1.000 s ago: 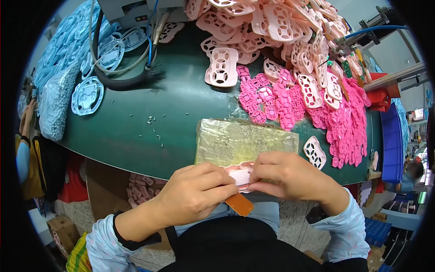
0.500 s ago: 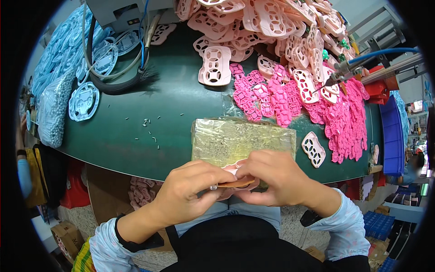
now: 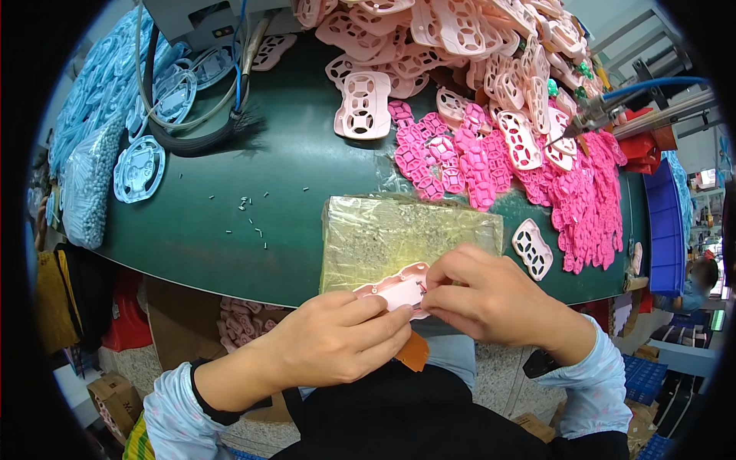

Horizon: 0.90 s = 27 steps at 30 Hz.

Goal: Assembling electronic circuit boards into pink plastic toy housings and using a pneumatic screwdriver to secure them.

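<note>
My left hand is closed on a pale pink plastic shell, its hollow inside turned up over the near edge of the taped block. At the shell's right end my right hand is pinched. Thin dark and reddish bits, perhaps wires, show by its fingertips; what they grip is hidden. Below the shell, against my lap, hangs a flat orange-brown board, its upper part hidden by my left fingers. A pale pink cutout shell lies alone to the right of the block.
Pale pink shells are heaped at the back, bright pink button pieces at the right. Small metal pins lie scattered on the green table. Blue parts and a bag of beads sit left. A metal tool arm juts in at right.
The shell has turned open side up and come into view. The orange-brown board, earlier held between both hands, now hangs below it. My right hand has moved to the shell's right end.
</note>
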Tool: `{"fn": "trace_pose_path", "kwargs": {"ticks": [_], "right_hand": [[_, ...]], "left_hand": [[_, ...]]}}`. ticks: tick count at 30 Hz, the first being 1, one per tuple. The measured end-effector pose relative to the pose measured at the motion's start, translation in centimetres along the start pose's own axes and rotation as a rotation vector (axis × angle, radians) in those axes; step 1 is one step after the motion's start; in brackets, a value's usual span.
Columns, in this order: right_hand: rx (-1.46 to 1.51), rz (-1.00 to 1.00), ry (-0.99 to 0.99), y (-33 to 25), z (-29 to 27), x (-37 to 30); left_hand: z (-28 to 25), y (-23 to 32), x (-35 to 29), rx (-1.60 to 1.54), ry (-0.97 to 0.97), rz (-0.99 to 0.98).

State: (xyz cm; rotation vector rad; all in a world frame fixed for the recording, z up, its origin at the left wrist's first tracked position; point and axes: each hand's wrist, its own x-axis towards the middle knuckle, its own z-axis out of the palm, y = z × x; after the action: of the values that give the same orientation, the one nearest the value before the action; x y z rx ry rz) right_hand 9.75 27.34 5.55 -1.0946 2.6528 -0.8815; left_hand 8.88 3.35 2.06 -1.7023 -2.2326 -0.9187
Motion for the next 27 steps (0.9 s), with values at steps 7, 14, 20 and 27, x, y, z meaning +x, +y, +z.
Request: {"fn": "trace_pose_path", "kwargs": {"ticks": [7, 14, 20, 27], "right_hand": [[-0.020, 0.019, -0.121, 0.1, -0.3, 0.5], [0.047, 0.216, -0.096, -1.2, -0.4, 0.7], [-0.028, 0.135, 0.167, -2.4, 2.1, -3.0], [0.596, 0.584, 0.321, -3.2, 4.4, -3.1]], "left_hand": [[-1.0, 0.0, 0.6, 0.060, -0.140, 0.056], [-1.1, 1.5, 1.6, 0.145, -0.276, 0.024], [-0.5, 1.4, 1.4, 0.097, -0.263, -0.005], [0.2, 1.1, 0.7, 0.107, -0.171, -0.064]]}}
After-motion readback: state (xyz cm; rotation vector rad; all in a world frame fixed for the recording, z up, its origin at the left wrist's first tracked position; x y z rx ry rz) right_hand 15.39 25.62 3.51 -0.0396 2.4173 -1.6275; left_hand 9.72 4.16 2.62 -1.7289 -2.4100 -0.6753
